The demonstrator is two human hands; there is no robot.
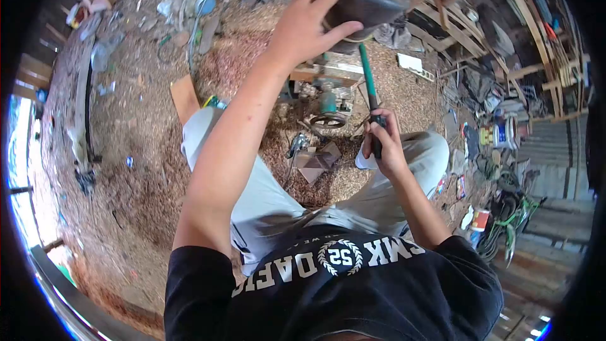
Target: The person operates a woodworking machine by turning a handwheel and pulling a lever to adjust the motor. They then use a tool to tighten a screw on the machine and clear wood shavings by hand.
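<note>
My left hand (pixel 309 22) is at the top centre, its fingers and thumb spread around the side of a dark round housing (pixel 363 3) with a vented end. What supports the housing is hidden. My right hand (pixel 386 139), in front of my right knee, is closed around the black handle of a long green-and-black tool (pixel 368 72). The tool slants up and its green end comes close to the housing's underside. Below the housing, between my knees, are a turquoise machine part (pixel 328 102) and a small spoked wheel (pixel 328 121).
Wood shavings (pixel 151 177) cover the ground. A folded brown piece (pixel 317 161) lies between my legs, and a flat board (pixel 185 98) is by my left knee. Timber frames (pixel 442 16) stand at right, near a white block (pixel 413 65) and several buckets (pixel 502 134).
</note>
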